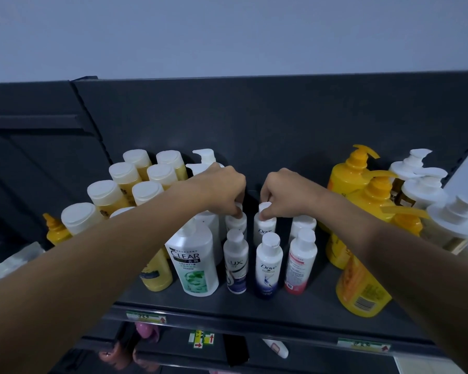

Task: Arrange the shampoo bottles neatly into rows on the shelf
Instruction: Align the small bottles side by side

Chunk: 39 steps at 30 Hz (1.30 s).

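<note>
the dark grey shelf (254, 306) is flat and hard, and the person looks to be part way through lining up the shampoo bottles on it. on the right stand the big yellow pump bottles (362, 287), round and shiny. on the left the tall yellow bottles (106, 195) with flat white caps already stand in two tidy lines. next to them is a fat white bottle (192, 263) with a green label. in the middle are three small front bottles (268, 268), thin and smooth, side by side. just behind them the left hand (222, 190) pinches the cap of a little plain bottle (237, 224), and the right hand (284, 193) pinches the cap of a little dove bottle (265, 229) beside it. the next move is likely to set these two straight behind the front ones, and gently, since thin bottles tip over easily.
</note>
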Tool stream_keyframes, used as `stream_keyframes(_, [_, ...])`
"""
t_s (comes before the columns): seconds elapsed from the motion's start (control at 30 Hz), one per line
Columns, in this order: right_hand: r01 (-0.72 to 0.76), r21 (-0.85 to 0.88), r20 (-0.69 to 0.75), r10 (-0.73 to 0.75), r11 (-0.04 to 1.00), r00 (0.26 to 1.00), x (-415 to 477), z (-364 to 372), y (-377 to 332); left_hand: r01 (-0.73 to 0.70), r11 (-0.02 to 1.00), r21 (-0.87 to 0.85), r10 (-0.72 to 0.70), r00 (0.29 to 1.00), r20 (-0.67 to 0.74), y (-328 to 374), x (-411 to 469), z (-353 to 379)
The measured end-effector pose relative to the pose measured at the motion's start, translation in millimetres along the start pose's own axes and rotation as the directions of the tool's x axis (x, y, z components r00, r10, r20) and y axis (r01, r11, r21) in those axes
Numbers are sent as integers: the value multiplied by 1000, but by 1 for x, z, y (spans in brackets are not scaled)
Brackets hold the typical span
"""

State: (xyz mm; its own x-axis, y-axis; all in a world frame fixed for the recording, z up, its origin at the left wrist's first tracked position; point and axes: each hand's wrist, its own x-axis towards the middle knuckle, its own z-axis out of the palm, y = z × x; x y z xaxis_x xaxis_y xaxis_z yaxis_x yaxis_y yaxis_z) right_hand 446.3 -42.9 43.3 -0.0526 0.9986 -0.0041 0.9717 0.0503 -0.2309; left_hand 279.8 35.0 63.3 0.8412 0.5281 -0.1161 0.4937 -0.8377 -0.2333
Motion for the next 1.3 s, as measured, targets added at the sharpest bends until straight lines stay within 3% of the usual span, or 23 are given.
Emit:
stream_keyframes(1.17, [-47, -9, 3, 47, 999, 999, -20, -20, -4, 21, 999, -30, -21, 1000, 13, 4, 2, -4])
stream_keyframes(1.3, [-49, -40, 7, 49, 998, 999, -47, -49, 0, 0, 1000, -27, -2, 997, -73, 15, 8, -19])
